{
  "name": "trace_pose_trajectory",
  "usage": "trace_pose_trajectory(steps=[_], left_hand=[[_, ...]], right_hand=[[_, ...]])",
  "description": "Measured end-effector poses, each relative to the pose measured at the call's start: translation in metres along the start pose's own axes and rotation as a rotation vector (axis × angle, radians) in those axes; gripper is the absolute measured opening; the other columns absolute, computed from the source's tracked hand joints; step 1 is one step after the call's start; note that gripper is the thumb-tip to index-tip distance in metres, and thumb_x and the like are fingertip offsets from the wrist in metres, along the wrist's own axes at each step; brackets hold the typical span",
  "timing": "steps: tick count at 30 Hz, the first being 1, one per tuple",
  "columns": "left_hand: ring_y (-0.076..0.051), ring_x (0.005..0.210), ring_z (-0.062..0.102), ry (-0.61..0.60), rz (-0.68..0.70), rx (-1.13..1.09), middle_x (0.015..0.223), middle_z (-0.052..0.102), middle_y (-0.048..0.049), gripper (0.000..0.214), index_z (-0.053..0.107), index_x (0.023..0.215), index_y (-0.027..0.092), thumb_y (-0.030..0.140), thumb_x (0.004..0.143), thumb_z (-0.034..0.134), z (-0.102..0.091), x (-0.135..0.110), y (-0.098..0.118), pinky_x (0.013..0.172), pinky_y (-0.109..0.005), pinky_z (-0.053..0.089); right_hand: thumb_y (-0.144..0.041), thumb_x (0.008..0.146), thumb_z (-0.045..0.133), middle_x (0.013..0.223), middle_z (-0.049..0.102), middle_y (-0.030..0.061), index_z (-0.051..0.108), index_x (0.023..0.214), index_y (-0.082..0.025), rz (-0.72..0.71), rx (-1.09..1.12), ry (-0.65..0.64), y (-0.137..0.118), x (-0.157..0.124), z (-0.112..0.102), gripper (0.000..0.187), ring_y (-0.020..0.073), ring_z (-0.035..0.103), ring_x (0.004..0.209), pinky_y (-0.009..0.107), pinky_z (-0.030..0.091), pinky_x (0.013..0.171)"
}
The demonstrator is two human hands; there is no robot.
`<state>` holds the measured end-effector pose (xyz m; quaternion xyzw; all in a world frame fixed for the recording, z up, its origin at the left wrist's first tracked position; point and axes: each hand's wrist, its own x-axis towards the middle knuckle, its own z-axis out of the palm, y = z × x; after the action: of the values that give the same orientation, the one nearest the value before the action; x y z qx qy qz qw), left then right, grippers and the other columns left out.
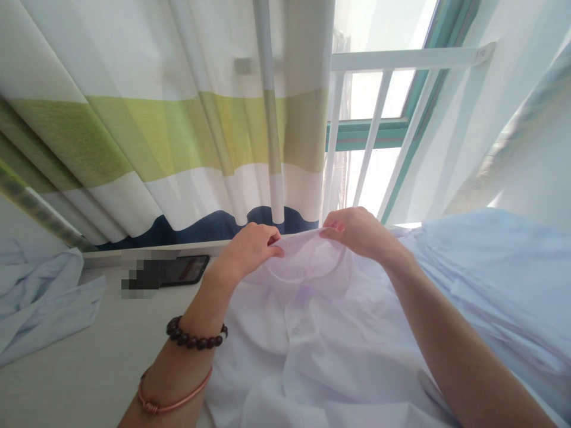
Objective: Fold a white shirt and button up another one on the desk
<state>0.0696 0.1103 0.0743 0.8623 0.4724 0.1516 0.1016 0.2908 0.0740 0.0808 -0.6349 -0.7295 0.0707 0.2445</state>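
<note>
A pale, whitish-lilac button-up shirt (330, 345) lies spread on the white surface in front of me, its button placket running down the middle. Its collar is lifted at the far end and stretched between my hands. Pinching the left part of the collar edge is my left hand (250, 249), thumb against fingers. On the right, my right hand (361, 232) grips the same edge in a pinch. A dark bead bracelet (196, 340) and a copper-coloured bangle (173, 404) circle my left forearm.
A black phone (190, 270) lies left of my left hand. Light-blue folded clothes (504, 273) are piled on the right, more pale-blue cloth (40, 303) on the left. Behind the surface's rear edge hang a white-and-green curtain (169, 137) and a white railing (410, 58) before a window.
</note>
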Motion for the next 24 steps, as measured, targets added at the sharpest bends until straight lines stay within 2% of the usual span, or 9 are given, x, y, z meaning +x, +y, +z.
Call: trace_pose_trajectory(steps=[9,12,15,18,21,24], left_hand=[[-0.018,0.064,0.059,-0.112,0.051,0.111,0.065,0.065,-0.002,0.019,0.063,0.063,0.02,0.019,0.078,0.052,-0.004,-0.005,-0.001,0.059,-0.027,0.038],[-0.019,0.071,0.061,-0.114,0.028,0.109,0.076,0.068,-0.0039,0.018,0.066,0.078,0.02,0.02,0.081,0.049,-0.002,-0.005,-0.001,0.063,-0.027,0.04],[-0.02,0.077,0.062,-0.055,-0.023,0.094,0.084,0.068,-0.0052,0.018,0.065,0.089,0.021,0.024,0.082,0.049,-0.001,-0.004,-0.005,0.065,-0.028,0.042],[-0.02,0.073,0.061,-0.011,-0.09,0.078,0.08,0.066,-0.0044,0.01,0.061,0.081,0.02,0.029,0.076,0.058,-0.001,-0.004,-0.011,0.062,-0.027,0.042],[-0.018,0.065,0.06,-0.057,-0.166,0.053,0.073,0.063,-0.0024,0.012,0.056,0.07,0.02,0.028,0.068,0.064,-0.003,-0.004,-0.016,0.055,-0.026,0.04],[-0.018,0.061,0.059,-0.079,-0.191,0.062,0.067,0.062,-0.0022,0.012,0.055,0.062,0.02,0.025,0.066,0.065,-0.005,-0.005,-0.014,0.054,-0.027,0.039]], right_hand=[[-0.03,0.081,0.062,0.079,0.07,0.0014,0.072,0.078,-0.025,0.019,-0.032,-0.004,-0.005,-0.001,0.002,0.011,0.0181,0.061,0.074,0.027,0.042,0.06],[-0.031,0.082,0.061,0.077,0.069,0.0018,0.072,0.078,-0.025,0.008,-0.056,0.001,-0.005,-0.001,0.003,0.014,0.0183,0.06,0.073,0.027,0.042,0.06],[-0.031,0.083,0.059,0.075,0.069,0.0019,0.072,0.079,-0.025,0.004,-0.071,0.002,-0.003,0.0,0.003,0.015,0.0181,0.06,0.071,0.028,0.042,0.061],[-0.03,0.084,0.057,0.076,0.07,0.0015,0.073,0.08,-0.025,0.027,-0.064,0.017,0.0,-0.001,0.0,0.017,0.0181,0.06,0.071,0.028,0.041,0.06],[-0.03,0.084,0.057,0.078,0.07,0.0012,0.073,0.08,-0.025,0.034,-0.041,0.026,0.0,-0.002,-0.004,0.017,0.0178,0.061,0.07,0.028,0.042,0.059],[-0.03,0.084,0.056,0.079,0.071,0.0019,0.073,0.082,-0.024,0.031,-0.035,0.027,-0.002,-0.003,-0.004,0.018,0.0181,0.061,0.071,0.028,0.042,0.06]])
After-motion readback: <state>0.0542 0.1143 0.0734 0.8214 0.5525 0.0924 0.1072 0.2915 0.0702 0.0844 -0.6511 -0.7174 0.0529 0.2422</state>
